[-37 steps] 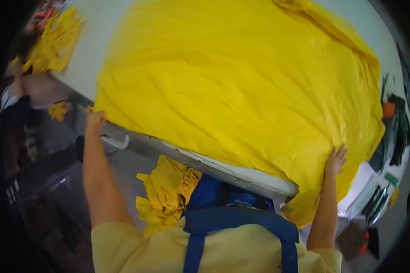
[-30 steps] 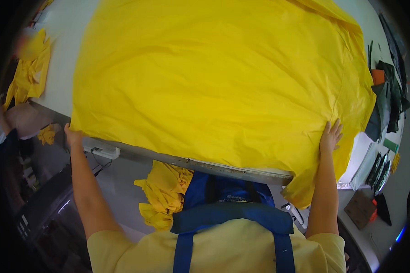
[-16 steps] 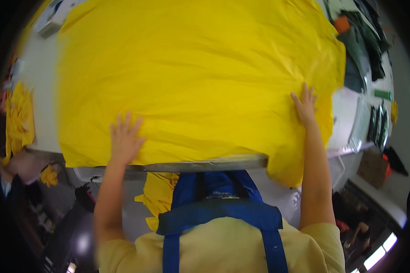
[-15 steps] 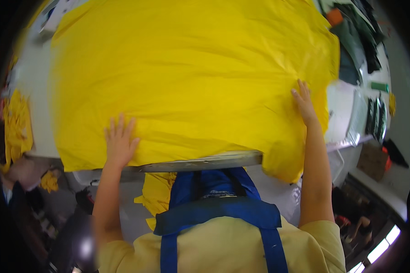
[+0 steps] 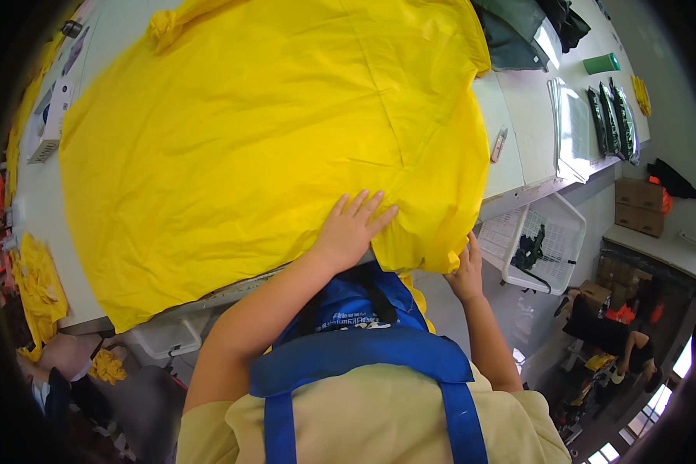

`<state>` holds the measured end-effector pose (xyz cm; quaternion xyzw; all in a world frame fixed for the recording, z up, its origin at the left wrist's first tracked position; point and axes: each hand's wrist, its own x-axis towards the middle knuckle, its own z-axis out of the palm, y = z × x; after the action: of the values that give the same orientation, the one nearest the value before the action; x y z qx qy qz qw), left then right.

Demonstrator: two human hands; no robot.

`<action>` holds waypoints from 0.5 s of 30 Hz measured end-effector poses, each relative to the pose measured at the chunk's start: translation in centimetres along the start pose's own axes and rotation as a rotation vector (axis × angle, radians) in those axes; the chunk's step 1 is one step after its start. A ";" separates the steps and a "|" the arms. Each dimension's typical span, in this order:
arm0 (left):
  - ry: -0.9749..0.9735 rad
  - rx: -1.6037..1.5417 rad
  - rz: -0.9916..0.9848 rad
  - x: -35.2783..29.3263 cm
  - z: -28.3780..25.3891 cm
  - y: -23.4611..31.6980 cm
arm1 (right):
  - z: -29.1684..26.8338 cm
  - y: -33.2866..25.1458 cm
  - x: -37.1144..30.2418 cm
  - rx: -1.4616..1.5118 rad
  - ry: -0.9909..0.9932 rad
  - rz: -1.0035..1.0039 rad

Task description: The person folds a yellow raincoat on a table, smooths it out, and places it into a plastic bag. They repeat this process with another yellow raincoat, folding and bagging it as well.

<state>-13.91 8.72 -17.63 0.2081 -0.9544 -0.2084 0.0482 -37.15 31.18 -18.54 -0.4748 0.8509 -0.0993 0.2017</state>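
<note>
A large yellow garment of smooth, creased fabric covers most of the white table. My left hand lies on it near the table's front edge, fingers stretched out and nothing gripped. At the lower right a sleeve-like part of the garment hangs over the edge. My right hand is closed on the end of that part, the thumb and fingers pinching its rim. A bunched yellow bit sticks up at the garment's far left.
Right of the garment lie a small cutter, clear plastic sheets, dark packets, a green roll and dark green cloth. A white box stands left. A white basket sits below; another person is farther right.
My left hand has slid right across the garment. My right hand has come down from its surface to the hanging end and closed on it. The view has shifted right.
</note>
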 end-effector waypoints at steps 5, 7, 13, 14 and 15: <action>-0.061 -0.254 -0.103 -0.1 -0.1 -0.9 | -7.8 -2.3 2.8 -0.089 0.089 -0.415; -0.025 -0.340 -0.129 -0.6 0.3 -1.3 | -14.2 -6.4 2.6 0.187 -0.098 -0.401; -0.113 -0.211 -0.031 -0.4 -0.4 -0.6 | -12.5 -1.3 -5.8 0.478 -1.080 0.640; -0.183 -0.159 -0.018 -0.4 -0.7 -0.4 | -10.7 1.2 -7.7 0.482 -1.199 0.633; -0.155 -0.159 -0.035 -0.6 -0.5 -0.3 | -10.5 0.6 -8.9 0.741 -1.201 0.625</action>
<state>-13.13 8.51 -17.29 0.2035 -0.9320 -0.2998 -0.0132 -38.01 38.83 -7.13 -0.0863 0.6011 -0.0415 0.7934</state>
